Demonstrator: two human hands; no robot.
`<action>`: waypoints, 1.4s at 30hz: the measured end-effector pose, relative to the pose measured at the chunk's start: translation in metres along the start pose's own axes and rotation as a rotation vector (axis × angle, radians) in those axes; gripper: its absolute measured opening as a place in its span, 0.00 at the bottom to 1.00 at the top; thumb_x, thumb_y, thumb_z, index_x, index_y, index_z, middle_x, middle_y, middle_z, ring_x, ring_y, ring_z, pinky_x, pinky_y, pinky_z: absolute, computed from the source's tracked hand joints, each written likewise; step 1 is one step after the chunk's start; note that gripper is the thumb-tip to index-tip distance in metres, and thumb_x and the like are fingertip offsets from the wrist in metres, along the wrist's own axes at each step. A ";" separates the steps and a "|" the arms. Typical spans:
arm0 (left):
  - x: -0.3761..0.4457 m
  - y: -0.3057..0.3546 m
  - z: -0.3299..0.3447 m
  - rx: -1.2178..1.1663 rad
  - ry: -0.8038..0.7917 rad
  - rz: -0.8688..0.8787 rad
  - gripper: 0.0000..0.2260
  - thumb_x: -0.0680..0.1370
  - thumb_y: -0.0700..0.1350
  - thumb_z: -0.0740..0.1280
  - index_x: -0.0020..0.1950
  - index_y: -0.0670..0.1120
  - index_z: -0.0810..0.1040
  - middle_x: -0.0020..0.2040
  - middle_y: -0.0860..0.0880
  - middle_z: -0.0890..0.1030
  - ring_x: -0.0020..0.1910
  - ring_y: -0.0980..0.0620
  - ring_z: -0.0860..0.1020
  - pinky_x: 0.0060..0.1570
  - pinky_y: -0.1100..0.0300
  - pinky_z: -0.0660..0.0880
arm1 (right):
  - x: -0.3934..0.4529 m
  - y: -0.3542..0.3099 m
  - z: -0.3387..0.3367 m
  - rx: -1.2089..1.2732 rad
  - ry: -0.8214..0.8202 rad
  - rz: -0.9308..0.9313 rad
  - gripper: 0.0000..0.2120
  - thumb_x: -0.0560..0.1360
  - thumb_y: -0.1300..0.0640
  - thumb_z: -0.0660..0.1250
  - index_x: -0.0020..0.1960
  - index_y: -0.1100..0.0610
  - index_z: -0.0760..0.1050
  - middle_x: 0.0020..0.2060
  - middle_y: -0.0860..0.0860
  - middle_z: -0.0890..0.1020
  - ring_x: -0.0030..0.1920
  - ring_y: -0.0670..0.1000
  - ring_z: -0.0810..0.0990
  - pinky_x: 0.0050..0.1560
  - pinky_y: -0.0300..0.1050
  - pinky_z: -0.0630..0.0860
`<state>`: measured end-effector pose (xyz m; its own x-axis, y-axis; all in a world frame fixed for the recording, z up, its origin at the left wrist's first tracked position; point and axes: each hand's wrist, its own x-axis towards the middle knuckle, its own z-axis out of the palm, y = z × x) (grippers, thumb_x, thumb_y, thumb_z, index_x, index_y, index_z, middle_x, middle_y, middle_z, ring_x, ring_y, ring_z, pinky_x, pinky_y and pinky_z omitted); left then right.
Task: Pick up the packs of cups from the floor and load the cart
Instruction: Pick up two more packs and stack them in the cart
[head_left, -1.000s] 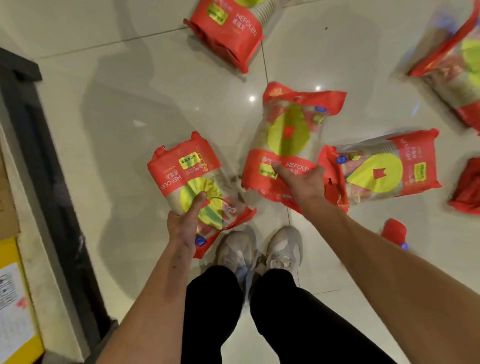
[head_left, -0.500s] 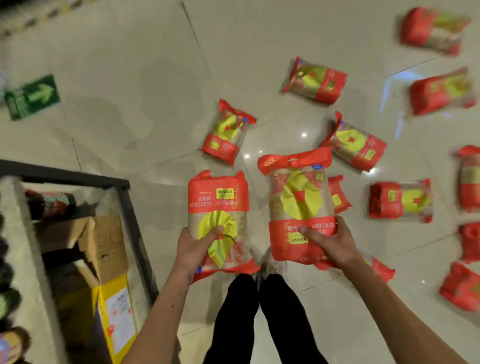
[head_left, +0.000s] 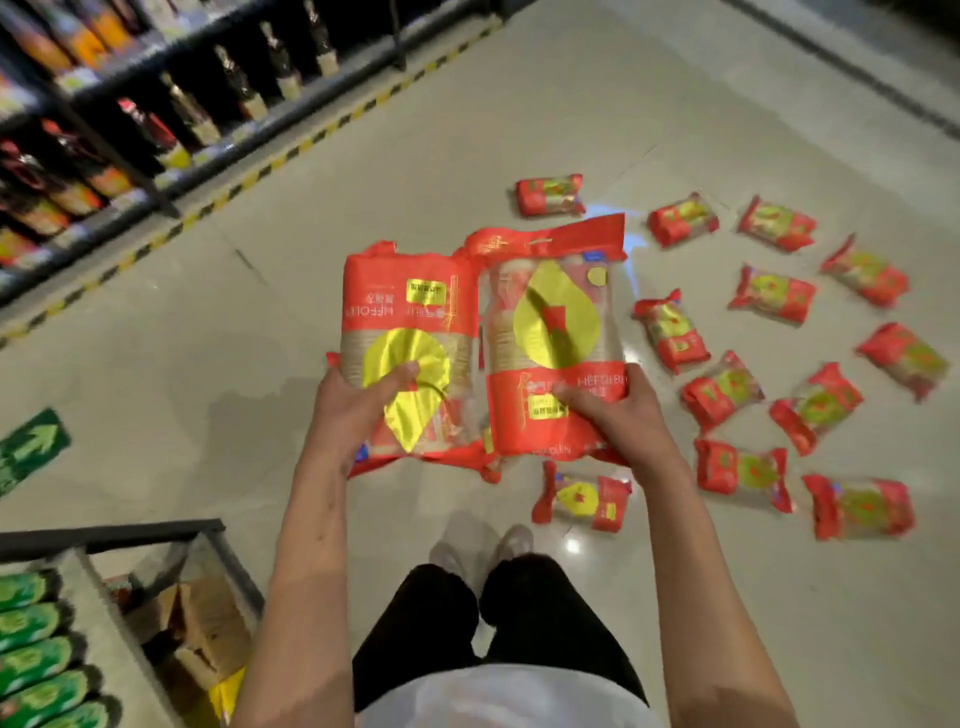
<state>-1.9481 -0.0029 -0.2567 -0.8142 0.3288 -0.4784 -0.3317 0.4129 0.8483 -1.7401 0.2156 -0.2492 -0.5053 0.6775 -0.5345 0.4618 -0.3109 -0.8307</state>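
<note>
Packs of cups are now held side by side and touching, where before they were apart: the left hand (head_left: 363, 410) grips the left pack (head_left: 410, 332), the right hand (head_left: 613, 410) grips the right pack (head_left: 550, 332). Both are raised higher above the floor (head_left: 156, 364). More floor packs (head_left: 774, 296) and a shelf of bottles (head_left: 156, 119) have come into view beyond.

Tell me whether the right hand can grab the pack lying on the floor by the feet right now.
Probably not yet: the right hand already grips a pack, so its fingers are taken. The floor pack lies unobstructed.
</note>
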 end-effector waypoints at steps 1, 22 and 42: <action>-0.005 0.016 0.008 0.004 -0.021 0.019 0.22 0.65 0.55 0.82 0.55 0.48 0.84 0.47 0.50 0.88 0.43 0.52 0.87 0.46 0.55 0.83 | -0.010 -0.010 -0.015 0.030 0.043 -0.022 0.31 0.64 0.51 0.84 0.60 0.52 0.72 0.52 0.52 0.84 0.49 0.53 0.87 0.38 0.49 0.84; -0.086 0.201 0.242 0.179 -0.799 0.432 0.16 0.72 0.48 0.79 0.58 0.49 0.83 0.49 0.49 0.88 0.48 0.48 0.87 0.50 0.52 0.83 | -0.153 -0.029 -0.188 0.437 0.788 -0.127 0.37 0.60 0.45 0.85 0.63 0.50 0.73 0.52 0.50 0.85 0.47 0.50 0.87 0.40 0.47 0.84; -0.324 0.077 0.426 0.482 -1.364 0.466 0.18 0.68 0.54 0.82 0.53 0.49 0.84 0.46 0.50 0.88 0.46 0.48 0.87 0.51 0.45 0.84 | -0.375 0.162 -0.264 0.738 1.386 -0.002 0.27 0.63 0.53 0.84 0.58 0.53 0.75 0.49 0.53 0.86 0.41 0.50 0.88 0.34 0.45 0.82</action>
<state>-1.5067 0.2845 -0.1328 0.3398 0.9027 -0.2638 0.2252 0.1942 0.9548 -1.2834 0.0876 -0.1419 0.7227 0.6103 -0.3244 -0.1925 -0.2730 -0.9426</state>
